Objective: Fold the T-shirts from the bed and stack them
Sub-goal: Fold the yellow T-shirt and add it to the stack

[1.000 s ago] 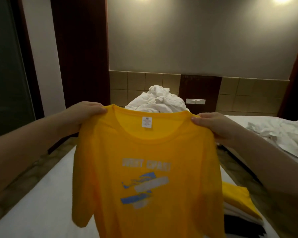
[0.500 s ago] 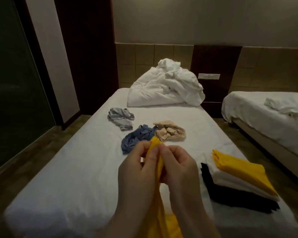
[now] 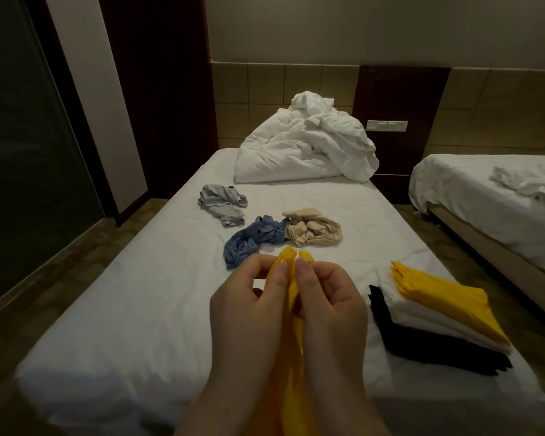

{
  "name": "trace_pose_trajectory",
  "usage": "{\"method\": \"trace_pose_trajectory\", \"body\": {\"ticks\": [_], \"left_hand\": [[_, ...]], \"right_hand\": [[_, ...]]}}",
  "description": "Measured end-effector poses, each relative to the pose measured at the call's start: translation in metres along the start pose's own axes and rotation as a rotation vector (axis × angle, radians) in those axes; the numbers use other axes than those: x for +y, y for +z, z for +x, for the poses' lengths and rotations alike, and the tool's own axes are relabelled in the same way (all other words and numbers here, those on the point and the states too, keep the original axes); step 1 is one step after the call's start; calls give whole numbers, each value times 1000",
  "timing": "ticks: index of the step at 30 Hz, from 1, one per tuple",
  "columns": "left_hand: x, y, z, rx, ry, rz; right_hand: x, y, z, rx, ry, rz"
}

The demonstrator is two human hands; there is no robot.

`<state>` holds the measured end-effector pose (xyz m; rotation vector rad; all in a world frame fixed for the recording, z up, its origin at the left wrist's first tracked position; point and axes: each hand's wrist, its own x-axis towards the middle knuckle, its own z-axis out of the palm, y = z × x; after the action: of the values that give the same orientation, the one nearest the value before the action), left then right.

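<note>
At the lower middle of the frame the left hand (image 3: 252, 297) pinched one top edge of a yellow T-shirt (image 3: 288, 269) between thumb and fingers. Just to its right the right hand (image 3: 331, 300) pinched the matching edge. The two hands were almost touching, with the cloth squeezed between them and hanging out of the bottom of the frame, above the near end of the bed (image 3: 139, 309).

Both grips looked small and sat only on the edge. If either slipped, the two halves would likely part and the fold would lose its line. The hanging part was hidden behind the wrists, so a sleeve might be twisted there unseen and get creased in when the shirt was laid down.

The shirt looked thin and soft, gathered into a narrow upright band with two small peaks above the fingertips.

Further up the bed, from left to right, lay a crumpled grey shirt (image 3: 222, 202), a blue shirt (image 3: 252, 239) and a beige shirt (image 3: 312, 231), the last two touching. At the lower right sat the stack (image 3: 438, 313): black at the bottom, white above it, yellow on top. A careless swing of the held shirt could push that top layer askew.
</note>
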<state>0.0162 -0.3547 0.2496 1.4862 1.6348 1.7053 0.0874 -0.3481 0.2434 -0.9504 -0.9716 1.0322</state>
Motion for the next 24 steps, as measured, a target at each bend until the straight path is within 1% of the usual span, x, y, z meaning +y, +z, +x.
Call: {"method": "trace_pose_trajectory", "body": {"ticks": [3,5,11,14,17,19,23,24], "left_hand": [[1,-2,0,14,-25,-67],[3,-3,-2,-7,-1,-84],[4,-5,0,-77,75,-46],[0,-7,3,-97,116,-12],[-1,-11,4,-97,123,-52],[-4,-12,3,-108,145,-51],[-8,-13,-1,-150,125,-95],[-8,-13,-1,-169,119,-112]], "right_hand": [[-2,3,-3,-12,-33,-3],[-1,4,-4,-32,-46,-3],[-2,-1,0,-80,-85,-43],[-2,-4,4,-148,-64,-16],[-4,-7,7,-256,-33,19],[-4,-11,9,-275,-99,-67],[3,-22,20,-153,-358,-402],[3,-25,24,-154,-415,-468]]}}
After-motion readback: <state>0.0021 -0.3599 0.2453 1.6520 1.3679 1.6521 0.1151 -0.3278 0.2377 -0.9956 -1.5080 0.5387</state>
